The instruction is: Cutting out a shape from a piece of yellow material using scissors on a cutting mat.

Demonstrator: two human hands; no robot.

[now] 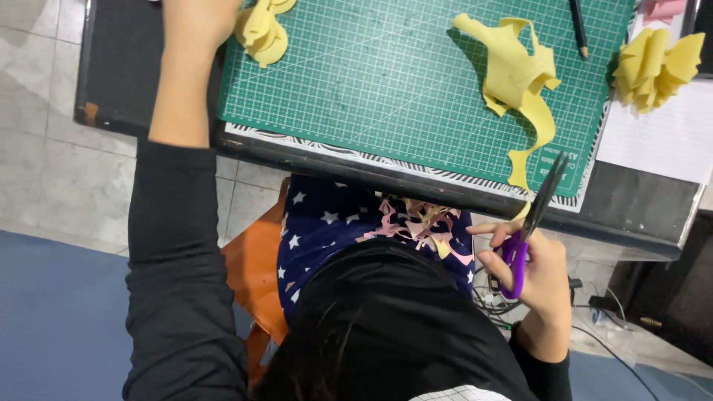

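My right hand [536, 276] holds purple-handled scissors [531, 226] below the table's front edge, their dark blades pointing up toward a crumpled yellow paper strip [518, 85] lying on the green cutting mat [386, 89]. My left hand [194, 22] reaches up to the mat's far left corner, beside a folded yellow paper piece [264, 31]. The fingers of that hand are cut off by the frame's top edge. Pink and yellow paper scraps [420, 223] lie in my lap on star-patterned dark blue fabric.
A pencil [579, 28] lies at the mat's upper right. Another folded yellow paper shape [657, 65] rests on white paper [661, 141] at the right. The dark table [119, 74] stands over tiled floor; an orange seat [252, 267] is under me. Cables [594, 308] lie on the floor.
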